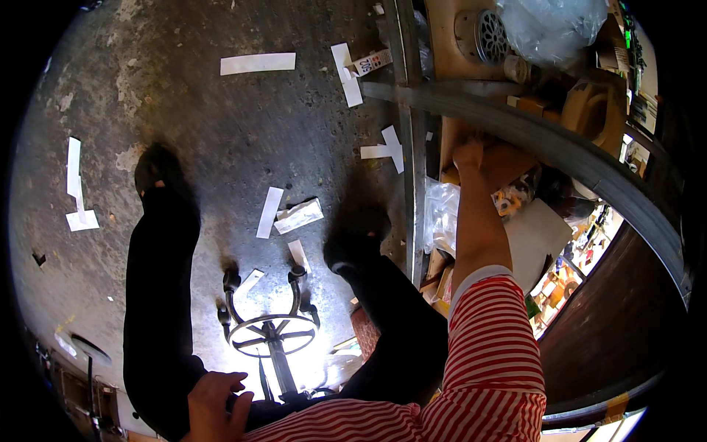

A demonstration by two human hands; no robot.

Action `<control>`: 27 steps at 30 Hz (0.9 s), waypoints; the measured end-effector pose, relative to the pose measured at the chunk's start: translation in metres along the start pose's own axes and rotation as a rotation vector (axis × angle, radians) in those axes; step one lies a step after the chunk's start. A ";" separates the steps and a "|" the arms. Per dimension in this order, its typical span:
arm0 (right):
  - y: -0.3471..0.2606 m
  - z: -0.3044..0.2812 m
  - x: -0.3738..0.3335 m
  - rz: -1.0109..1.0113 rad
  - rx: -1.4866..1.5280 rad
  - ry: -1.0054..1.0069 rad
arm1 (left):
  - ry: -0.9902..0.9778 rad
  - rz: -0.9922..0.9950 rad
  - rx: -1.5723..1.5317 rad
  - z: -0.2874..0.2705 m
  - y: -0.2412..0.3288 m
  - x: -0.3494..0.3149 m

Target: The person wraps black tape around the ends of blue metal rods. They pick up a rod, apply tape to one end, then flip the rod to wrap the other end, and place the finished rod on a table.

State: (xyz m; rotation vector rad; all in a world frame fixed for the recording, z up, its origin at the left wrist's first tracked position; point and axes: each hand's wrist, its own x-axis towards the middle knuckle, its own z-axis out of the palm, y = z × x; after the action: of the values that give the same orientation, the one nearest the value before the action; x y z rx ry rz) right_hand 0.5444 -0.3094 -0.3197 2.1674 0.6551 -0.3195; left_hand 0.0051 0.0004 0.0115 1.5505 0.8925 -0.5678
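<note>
My right arm stretches into a cluttered shelf on the right, past a metal frame bar [537,121]. At its end my right hand [468,153] is beside a brown cardboard piece [504,166]; its fingers are lost in shadow, so I cannot see whether they hold anything. Clear plastic wrapping [442,214] lies just left of that forearm. Near my lap, my left hand [215,405] hovers or rests by my dark trousers, with thumb and forefinger apart and nothing visible between them.
White paper strips [258,64] lie scattered over the dark floor, one with a small box [372,62] on it. A wheeled stool base [272,335] stands between my legs. An upright metal post [412,184] edges the shelf. A clear plastic bag [552,29] and a round metal grille [492,35] sit farther back.
</note>
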 end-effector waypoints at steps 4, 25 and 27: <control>0.000 -0.024 0.014 -0.145 0.077 -0.069 | 0.022 -0.038 -0.036 0.000 -0.002 0.001; -0.124 -0.302 -0.378 0.037 1.314 0.661 | 0.022 0.086 -0.663 -0.016 -0.055 -0.045; -0.113 -0.345 -0.437 -0.392 1.183 0.832 | 0.094 0.089 -0.879 -0.022 -0.056 -0.051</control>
State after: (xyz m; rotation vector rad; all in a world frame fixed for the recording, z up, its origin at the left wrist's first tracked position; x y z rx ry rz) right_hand 0.1190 -0.1320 0.0125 3.3118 1.6745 0.0735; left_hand -0.0718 0.0107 0.0214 0.8077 0.9579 -0.0028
